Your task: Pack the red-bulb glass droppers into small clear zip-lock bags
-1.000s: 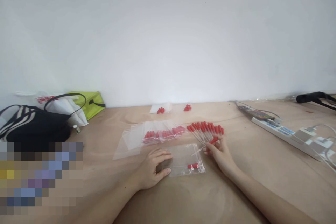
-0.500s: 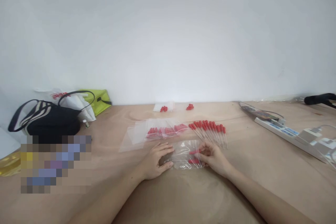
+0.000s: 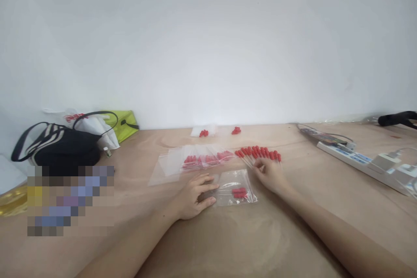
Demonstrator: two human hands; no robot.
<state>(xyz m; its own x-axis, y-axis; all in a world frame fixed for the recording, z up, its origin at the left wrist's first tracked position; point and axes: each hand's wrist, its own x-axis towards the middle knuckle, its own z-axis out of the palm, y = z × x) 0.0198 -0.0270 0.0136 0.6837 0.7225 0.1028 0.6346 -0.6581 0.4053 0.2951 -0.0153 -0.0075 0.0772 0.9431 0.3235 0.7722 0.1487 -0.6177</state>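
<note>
A clear zip bag (image 3: 224,200) lies flat on the table, with a few red-bulbed droppers (image 3: 239,193) inside it. My left hand (image 3: 197,195) rests on the bag's left edge, fingers spread and thumb apart. Just beyond the bag's right side, a fan of droppers (image 3: 260,152) with red bulbs and thin clear stems lies on the wood. My right hand (image 3: 269,176) reaches over their stems, thumb and index finger bent together around a dropper stem; its exact hold is partly hidden.
Overlapping zip bags with red-bulbed droppers (image 3: 174,163) lie behind my left hand. Two small red clusters (image 3: 236,130) sit near the wall. At left are a black bag (image 3: 65,147), a lime-green bag (image 3: 125,126) and a small bottle (image 3: 107,152); at right, a power strip (image 3: 358,163) and phone (image 3: 322,137).
My right hand has let go of the zip bag's right end and moved up and right to the fanned droppers. My left hand stays on the bag, which now lies flatter.
</note>
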